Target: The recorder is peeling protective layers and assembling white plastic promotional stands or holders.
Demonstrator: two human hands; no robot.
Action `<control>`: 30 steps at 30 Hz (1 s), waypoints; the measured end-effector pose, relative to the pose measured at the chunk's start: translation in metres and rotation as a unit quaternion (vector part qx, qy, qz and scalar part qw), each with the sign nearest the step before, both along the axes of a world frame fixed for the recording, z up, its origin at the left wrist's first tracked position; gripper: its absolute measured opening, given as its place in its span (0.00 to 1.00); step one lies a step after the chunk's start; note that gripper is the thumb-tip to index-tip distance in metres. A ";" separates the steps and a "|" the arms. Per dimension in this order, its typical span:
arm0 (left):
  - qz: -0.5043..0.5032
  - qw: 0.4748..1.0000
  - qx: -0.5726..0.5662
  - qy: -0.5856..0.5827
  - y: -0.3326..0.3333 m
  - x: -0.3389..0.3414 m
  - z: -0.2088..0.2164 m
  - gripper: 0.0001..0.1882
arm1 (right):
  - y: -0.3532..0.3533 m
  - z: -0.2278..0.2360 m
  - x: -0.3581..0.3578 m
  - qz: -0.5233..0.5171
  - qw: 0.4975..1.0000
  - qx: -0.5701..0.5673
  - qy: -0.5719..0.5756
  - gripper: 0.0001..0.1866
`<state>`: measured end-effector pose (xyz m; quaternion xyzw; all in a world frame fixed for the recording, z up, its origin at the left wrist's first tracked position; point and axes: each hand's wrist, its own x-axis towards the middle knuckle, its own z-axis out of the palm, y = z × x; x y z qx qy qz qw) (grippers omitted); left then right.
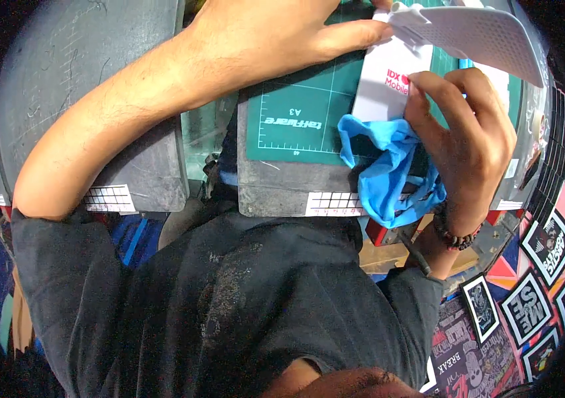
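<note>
A flat white panel [376, 89] with small red print lies over a green cutting mat [295, 99]. From its upper end rises a curved white perforated plastic piece [488, 36]. My left hand [282, 33] reaches in from the left, its thumb pressed on the panel's upper part beside that piece; most of its other fingers are beyond the top edge. My right hand [471, 123] is closed, with thumb and index fingertips pinched at the panel's right edge by the print. A crumpled light blue fabric strip [388, 176] hangs from the panel's lower end, partly behind my right hand.
The mat lies on a worn grey work surface [269, 189] with a gridded white strip [332, 203] along its near edge. Another grey surface [130, 60] stands to the left across a gap. A tape roll [538, 123] sits at the far right. Framed pictures [481, 308] show at lower right.
</note>
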<state>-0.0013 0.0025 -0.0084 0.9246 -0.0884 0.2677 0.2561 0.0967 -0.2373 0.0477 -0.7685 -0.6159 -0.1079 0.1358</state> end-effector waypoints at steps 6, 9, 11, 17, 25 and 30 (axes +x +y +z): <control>-0.004 1.000 0.015 -0.010 -0.001 0.001 0.000 0.13 | -0.004 -0.001 -0.003 -0.021 0.999 0.023 0.021 0.16; -0.021 0.999 -0.026 -0.034 -0.002 0.006 -0.004 0.13 | -0.006 0.000 -0.003 -0.021 0.999 0.021 0.028 0.18; -0.027 0.998 -0.029 -0.042 0.000 0.007 -0.005 0.13 | -0.005 -0.001 0.000 -0.008 0.999 0.023 0.036 0.18; -0.035 0.998 -0.044 -0.022 -0.002 0.008 -0.004 0.13 | -0.005 -0.001 -0.005 -0.014 0.999 0.034 0.023 0.18; -0.029 0.998 -0.047 0.015 0.003 0.001 0.005 0.11 | -0.004 -0.002 -0.001 0.009 0.998 0.037 0.041 0.18; -0.104 0.993 0.006 -0.061 -0.001 -0.002 0.011 0.13 | -0.004 -0.003 0.001 0.032 0.997 0.051 0.044 0.19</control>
